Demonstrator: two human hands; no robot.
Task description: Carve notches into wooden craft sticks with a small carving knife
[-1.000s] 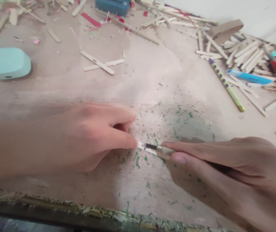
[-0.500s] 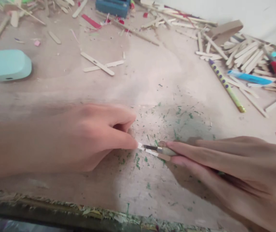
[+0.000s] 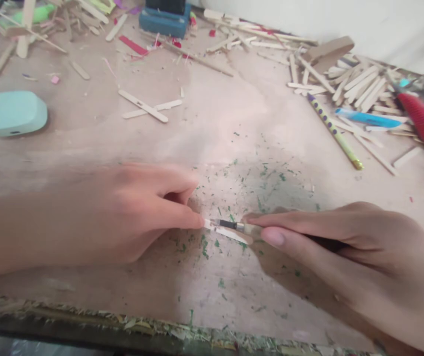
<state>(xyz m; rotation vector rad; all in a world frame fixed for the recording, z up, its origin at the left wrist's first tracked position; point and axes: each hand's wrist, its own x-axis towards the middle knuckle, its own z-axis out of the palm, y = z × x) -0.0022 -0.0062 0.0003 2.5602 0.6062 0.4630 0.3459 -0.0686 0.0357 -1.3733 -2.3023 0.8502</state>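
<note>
A short pale popsicle stick (image 3: 234, 235) lies on the worktop, its left end pinned under the fingertips of my left hand (image 3: 148, 212), which is closed on it. From the right, my right hand (image 3: 349, 252) pinches a craft knife (image 3: 238, 226) between thumb and forefinger. The knife's dark metal tip points left and rests over the stick, close to my left fingertip. Some pale bits show on the stick beside the blade. Green shavings (image 3: 205, 246) are scattered all around both hands. The rest of the knife's handle is hidden in my right hand.
Two crossed popsicle sticks (image 3: 151, 108) lie beyond my hands. A turquoise case (image 3: 11, 112) sits at left, a blue block (image 3: 164, 21) at the back. At right are a heap of sticks (image 3: 367, 86), a dotted pencil (image 3: 334, 131) and a red-handled tool (image 3: 421, 118).
The view has shifted a little, so most things sit slightly further left. My right thumb has moved up along the knife; both hands keep their hold.
</note>
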